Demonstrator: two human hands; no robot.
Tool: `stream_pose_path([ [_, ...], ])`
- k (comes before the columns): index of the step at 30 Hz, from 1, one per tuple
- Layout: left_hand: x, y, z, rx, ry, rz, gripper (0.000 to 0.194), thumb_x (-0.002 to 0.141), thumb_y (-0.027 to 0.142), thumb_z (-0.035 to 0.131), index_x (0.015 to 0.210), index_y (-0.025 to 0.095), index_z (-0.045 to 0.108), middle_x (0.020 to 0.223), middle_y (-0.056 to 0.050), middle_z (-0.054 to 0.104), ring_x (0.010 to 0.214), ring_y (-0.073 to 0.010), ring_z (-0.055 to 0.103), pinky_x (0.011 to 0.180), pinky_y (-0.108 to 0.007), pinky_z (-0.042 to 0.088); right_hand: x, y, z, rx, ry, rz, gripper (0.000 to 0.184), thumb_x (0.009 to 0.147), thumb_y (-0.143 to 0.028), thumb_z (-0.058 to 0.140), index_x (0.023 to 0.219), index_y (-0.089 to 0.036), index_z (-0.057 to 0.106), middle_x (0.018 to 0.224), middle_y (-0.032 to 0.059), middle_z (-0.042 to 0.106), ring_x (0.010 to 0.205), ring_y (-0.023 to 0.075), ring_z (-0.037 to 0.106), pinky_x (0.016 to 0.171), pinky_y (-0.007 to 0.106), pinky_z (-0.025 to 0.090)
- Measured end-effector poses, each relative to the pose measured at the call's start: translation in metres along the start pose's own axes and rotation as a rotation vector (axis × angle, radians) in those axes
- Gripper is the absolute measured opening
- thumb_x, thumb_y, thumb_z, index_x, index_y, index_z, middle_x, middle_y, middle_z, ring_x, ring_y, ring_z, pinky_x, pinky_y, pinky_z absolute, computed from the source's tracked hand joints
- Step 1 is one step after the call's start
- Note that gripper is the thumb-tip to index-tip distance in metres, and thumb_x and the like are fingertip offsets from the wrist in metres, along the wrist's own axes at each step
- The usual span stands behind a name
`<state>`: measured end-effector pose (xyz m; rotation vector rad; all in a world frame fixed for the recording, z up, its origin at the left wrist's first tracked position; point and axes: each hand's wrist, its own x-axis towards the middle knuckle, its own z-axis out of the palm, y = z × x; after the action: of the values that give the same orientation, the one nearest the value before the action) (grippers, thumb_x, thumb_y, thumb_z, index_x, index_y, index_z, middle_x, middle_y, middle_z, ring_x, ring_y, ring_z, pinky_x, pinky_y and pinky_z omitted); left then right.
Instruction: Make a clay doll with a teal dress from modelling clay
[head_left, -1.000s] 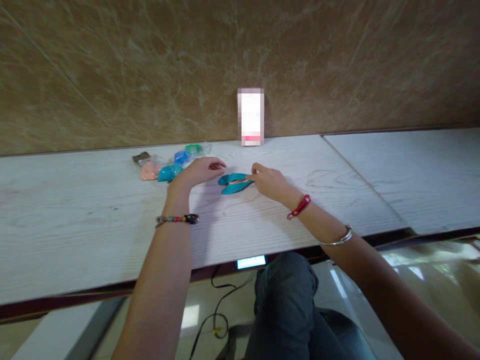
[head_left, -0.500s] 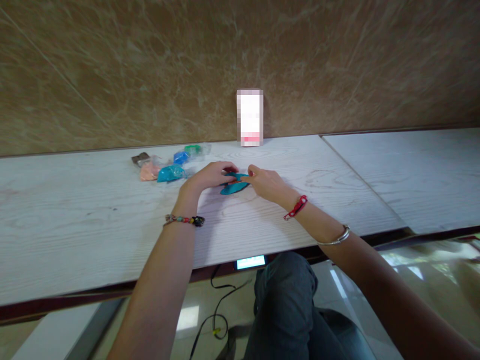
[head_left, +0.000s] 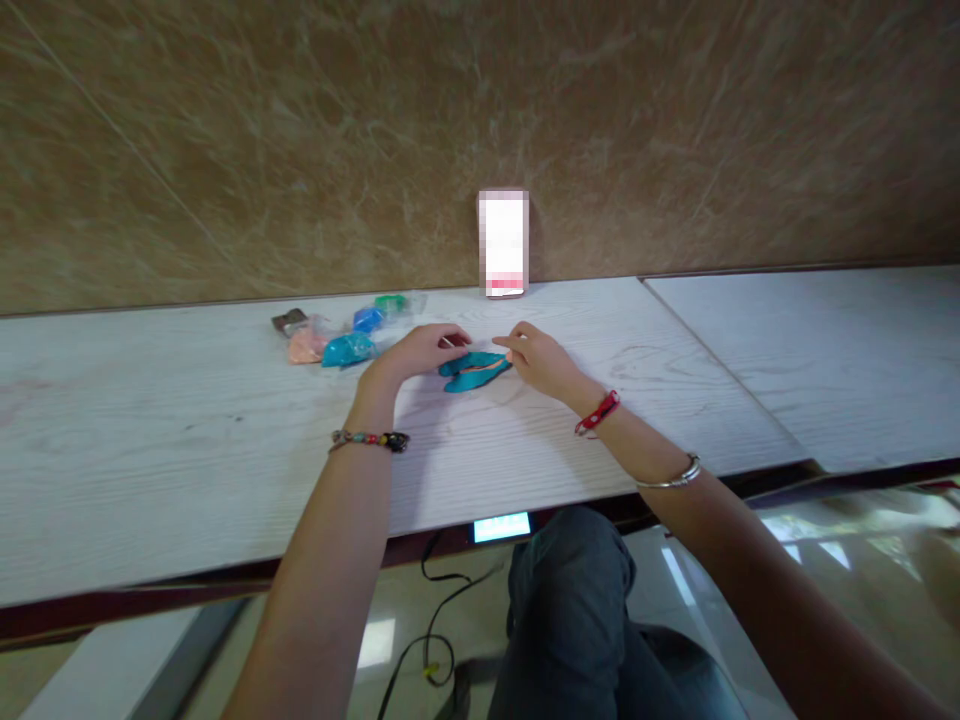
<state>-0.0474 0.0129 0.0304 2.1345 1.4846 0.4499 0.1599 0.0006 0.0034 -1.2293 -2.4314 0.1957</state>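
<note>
Now that your right hand (head_left: 547, 362) has raised index finger, clay piece (head_left: 474, 379) lies barer (peach strip (head_left: 492, 366) included), nearer back edge of worktop (head_left: 225, 470). Left hand (head_left: 424, 348) curls at left end; can't tell whether either grips.

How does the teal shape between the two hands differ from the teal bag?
The teal shape is long, with two lobes and a peach strip between them; the teal bag is a rounded lump.
The teal shape is unwrapped, while the teal bag has clear wrapping.
Both share a similar colour and are on the white table.
</note>
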Motion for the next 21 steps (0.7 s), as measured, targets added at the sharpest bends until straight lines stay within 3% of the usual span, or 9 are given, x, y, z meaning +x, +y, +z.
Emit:
stream_pose_path([
  [5,0.002,-0.006,0.002,-0.039,-0.020,-0.062,0.028,0.077,0.032,0.055,0.097,0.014,0.065,0.087,-0.006,0.067,0.071,-0.0143,0.060,0.063,-0.024,0.047,0.003,0.011,0.005,0.139,0.109,0.019,0.042,0.082,-0.003,0.039,0.114,-0.012,0.065,0.100,0.0100,0.058,0.086,0.0148,0.058,0.080,0.028,0.046],
  [12,-0.001,-0.010,-0.001,-0.036,-0.011,-0.071,0.029,0.077,0.030,0.052,0.100,0.015,0.064,0.096,-0.007,0.068,0.075,-0.0140,0.062,0.068,-0.023,0.048,0.003,0.011,0.008,0.147,0.111,-0.007,0.040,0.082,-0.005,0.043,0.111,-0.016,0.067,0.099,0.0085,0.058,0.082,0.0143,0.058,0.079,0.028,0.046],
  [17,-0.001,-0.022,-0.003,-0.074,0.081,-0.105,0.029,0.079,0.027,0.046,0.098,0.016,0.065,0.089,-0.006,0.069,0.068,-0.0133,0.061,0.065,-0.024,0.048,-0.001,0.001,0.009,0.141,0.037,-0.086,0.040,0.085,-0.007,0.040,0.115,-0.016,0.065,0.108,0.0103,0.057,0.082,0.0140,0.058,0.078,0.028,0.046],
  [21,-0.005,-0.028,-0.009,-0.055,0.198,-0.088,0.028,0.080,0.026,0.045,0.097,0.016,0.065,0.086,-0.005,0.069,0.069,-0.0145,0.062,0.067,-0.026,0.049,-0.002,0.004,0.007,0.202,0.119,-0.013,0.039,0.082,-0.005,0.041,0.109,-0.015,0.068,0.101,0.0091,0.059,0.082,0.0139,0.058,0.079,0.027,0.047],
])
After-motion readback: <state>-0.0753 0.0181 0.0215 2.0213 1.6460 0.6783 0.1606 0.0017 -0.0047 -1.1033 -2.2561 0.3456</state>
